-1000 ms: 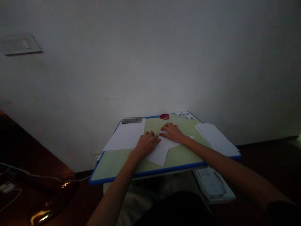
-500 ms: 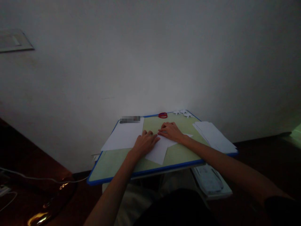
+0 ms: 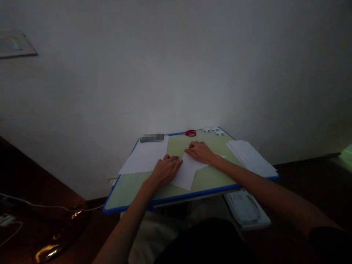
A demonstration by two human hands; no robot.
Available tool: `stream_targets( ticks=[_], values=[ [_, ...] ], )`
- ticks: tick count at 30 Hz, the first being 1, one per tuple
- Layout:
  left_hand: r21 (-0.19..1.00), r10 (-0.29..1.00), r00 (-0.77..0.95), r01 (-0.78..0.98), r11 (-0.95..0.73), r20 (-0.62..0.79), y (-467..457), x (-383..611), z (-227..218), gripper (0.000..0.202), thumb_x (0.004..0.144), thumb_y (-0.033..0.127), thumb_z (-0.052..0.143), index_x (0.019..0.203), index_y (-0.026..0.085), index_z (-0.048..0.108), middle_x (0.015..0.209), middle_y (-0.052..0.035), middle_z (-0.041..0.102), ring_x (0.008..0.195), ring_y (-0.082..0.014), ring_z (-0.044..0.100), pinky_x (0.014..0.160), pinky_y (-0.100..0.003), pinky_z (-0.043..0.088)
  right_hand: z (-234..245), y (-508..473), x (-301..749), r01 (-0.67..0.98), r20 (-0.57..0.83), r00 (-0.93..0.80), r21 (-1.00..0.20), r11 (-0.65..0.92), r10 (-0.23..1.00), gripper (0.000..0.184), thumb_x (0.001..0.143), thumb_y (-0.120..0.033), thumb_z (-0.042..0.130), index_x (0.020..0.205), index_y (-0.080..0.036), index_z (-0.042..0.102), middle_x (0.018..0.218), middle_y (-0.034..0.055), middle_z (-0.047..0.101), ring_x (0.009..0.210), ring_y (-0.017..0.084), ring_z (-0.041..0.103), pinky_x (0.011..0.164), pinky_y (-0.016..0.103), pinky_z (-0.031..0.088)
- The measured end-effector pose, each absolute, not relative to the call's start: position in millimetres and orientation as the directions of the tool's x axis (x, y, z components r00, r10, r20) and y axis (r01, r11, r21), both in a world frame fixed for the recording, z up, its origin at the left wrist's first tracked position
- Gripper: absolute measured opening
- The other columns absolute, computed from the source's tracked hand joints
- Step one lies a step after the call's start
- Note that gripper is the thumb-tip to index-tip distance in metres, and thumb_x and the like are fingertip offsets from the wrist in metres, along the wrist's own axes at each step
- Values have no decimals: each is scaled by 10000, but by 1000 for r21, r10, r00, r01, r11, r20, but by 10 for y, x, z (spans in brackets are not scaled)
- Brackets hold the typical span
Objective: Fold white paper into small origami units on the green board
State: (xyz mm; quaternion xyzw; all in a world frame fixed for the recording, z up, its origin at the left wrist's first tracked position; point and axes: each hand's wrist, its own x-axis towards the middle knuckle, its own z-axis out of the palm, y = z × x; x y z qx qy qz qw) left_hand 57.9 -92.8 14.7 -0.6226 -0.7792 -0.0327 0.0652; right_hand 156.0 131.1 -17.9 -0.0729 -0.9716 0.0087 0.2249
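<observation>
A folded sheet of white paper [image 3: 187, 176] lies on the light green table top [image 3: 132, 189], one pointed flap reaching out to the right beneath my right wrist. My left hand [image 3: 166, 170] rests at the sheet's left edge, fingers bent and thumb close to the index finger. On the sheet's upper part, my right hand [image 3: 200, 151] has its thumb and curled fingers pressed down, holding it. The fingertips of both hands partly cover the paper's upper edges.
Red-handled scissors [image 3: 190, 133] and several small white paper cutouts [image 3: 214, 130] lie along the back edge. A white sheet [image 3: 145, 157] with a dark pixelated object [image 3: 152, 138] is at left; stacked paper [image 3: 251, 157] at right. A wall [image 3: 176, 73] stands behind.
My left hand has slid slightly left and down from the upper part of the folded paper, widening the gap between my hands. My right hand stays on the paper.
</observation>
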Motion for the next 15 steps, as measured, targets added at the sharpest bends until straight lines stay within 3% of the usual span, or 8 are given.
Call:
stream_targets(
  ticks=[7,15],
  values=[
    [-46,960,-232,969,242,155,-1100,686,169,507,1082,399,194,1277,284,649,1507,-43,544,1248,-314,521,947,-517,498,-177,1311,1562,136,428,-891,-69,988,153,560,1069,-545,332,975,-235,789,1132,78,683,1087,218,580,924,390,375],
    [-41,954,-216,973,229,208,-1357,764,151,459,1075,366,256,1278,291,661,1554,-38,496,1227,-281,527,957,-477,510,-180,1308,1555,138,424,-892,-72,988,156,557,1068,-545,331,991,-240,790,1122,80,680,1077,223,581,918,390,390]
  ],
)
